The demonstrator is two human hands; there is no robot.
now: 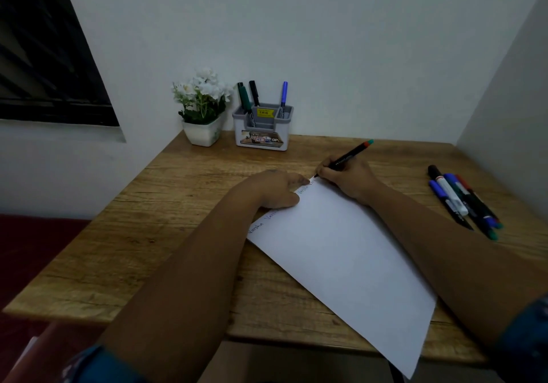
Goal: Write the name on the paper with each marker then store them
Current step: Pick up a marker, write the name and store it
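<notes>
Item: paper (341, 252), white sheet lying askew on the worktop (184, 192), its near corner overhanging the worktop's front edge; a line of handwritten names runs along its far edge. Left hand (272, 188): fingers straight and spread flat, pressing the paper's far edge, gripping nothing. Right hand (347, 178): fingers curled tight round a black marker (345, 158), its tip on or just above the paper's far corner, its coloured end pointing up and away from the paper. Unused markers (462, 201): a loose heap to the right of the paper, well apart from it, near the worktop's right side. Holder (262, 127): beyond the paper at the back wall, with three markers standing in it; flower pot (203, 133) just left of the holder. Risks, as judged: the writing sits at the very corner, so the tip may run off the paper and mark the wood; the overhanging corner may catch on an arm or a sleeve and swing the sheet if the left hand lifts; the left hand lies over or close to written names and may smear wet ink; the right forearm passes near the heap and could roll a marker off the worktop. Room: bare wood between paper and holder gives a free path for storing; left of the paper is open; the right side is tight, the side wall standing just beyond the heap.
</notes>
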